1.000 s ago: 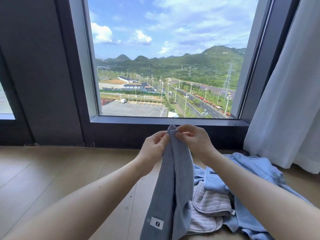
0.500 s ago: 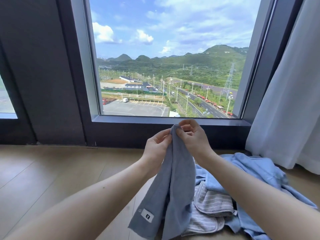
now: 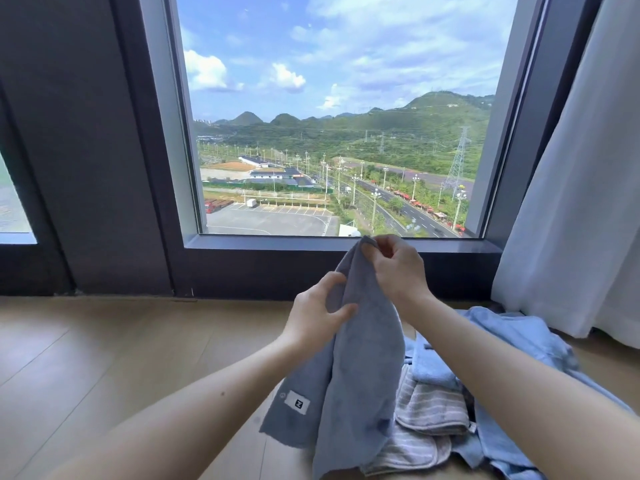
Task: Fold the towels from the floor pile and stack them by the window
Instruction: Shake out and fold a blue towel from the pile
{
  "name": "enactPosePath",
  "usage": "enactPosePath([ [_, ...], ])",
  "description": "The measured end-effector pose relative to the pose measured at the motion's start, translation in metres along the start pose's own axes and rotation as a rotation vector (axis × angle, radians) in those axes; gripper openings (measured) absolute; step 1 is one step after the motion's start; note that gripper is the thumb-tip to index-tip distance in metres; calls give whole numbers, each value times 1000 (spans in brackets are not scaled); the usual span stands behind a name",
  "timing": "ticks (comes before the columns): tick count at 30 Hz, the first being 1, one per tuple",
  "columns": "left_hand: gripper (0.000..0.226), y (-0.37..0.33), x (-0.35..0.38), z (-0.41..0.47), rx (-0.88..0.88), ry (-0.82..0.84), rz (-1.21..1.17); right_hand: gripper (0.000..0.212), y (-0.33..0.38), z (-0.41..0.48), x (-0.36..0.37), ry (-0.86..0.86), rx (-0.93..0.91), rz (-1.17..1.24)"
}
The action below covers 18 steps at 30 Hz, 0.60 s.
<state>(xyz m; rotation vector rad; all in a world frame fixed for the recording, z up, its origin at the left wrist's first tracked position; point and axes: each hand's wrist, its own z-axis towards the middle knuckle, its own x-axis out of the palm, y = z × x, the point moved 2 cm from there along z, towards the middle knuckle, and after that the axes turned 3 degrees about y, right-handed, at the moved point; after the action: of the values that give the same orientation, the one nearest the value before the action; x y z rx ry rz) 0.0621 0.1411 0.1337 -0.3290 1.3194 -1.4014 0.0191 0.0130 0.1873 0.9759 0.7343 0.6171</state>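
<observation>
A grey-blue towel [image 3: 363, 368] with a small white label hangs in front of me above the floor. My right hand [image 3: 398, 268] pinches its top corner just below the window sill. My left hand [image 3: 318, 313] sits lower on the towel's left edge, thumb and fingers closed round the cloth. Behind the hanging towel lies the floor pile [image 3: 491, 382]: light blue towels and grey striped cloths [image 3: 433, 407], crumpled together on the wooden floor at the right.
A large window [image 3: 332, 133] with a dark sill [image 3: 339, 244] fills the wall ahead. A white curtain [image 3: 581, 188] hangs at the right, reaching the floor beside the pile. Wooden floor [image 3: 104, 358] stretches to the left.
My left hand has slid down the towel's left edge, away from the top corner. My right hand keeps the corner and has lifted slightly. The towel's lower part has swung up and left.
</observation>
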Motion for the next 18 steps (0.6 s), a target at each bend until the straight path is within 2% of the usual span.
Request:
enactPosePath([
  [3,11,6,-3,5,-81,-10,97,14,2,1,0,-47,33,65],
  [5,13,9,-6,8,-141,33,202,13,3,1,-4,-122,54,100],
  [10,16,6,-28,14,-144,58,150,9,-2,0,-18,-196,59,5],
  [12,15,7,-26,9,-138,128,157,6,0,1,-17,-179,43,52],
  [14,15,12,-16,3,-135,196,156,15,6,1,-11,-112,-12,78],
  [18,16,22,-13,2,-181,184,130,20,12,0,-6,-71,-76,73],
])
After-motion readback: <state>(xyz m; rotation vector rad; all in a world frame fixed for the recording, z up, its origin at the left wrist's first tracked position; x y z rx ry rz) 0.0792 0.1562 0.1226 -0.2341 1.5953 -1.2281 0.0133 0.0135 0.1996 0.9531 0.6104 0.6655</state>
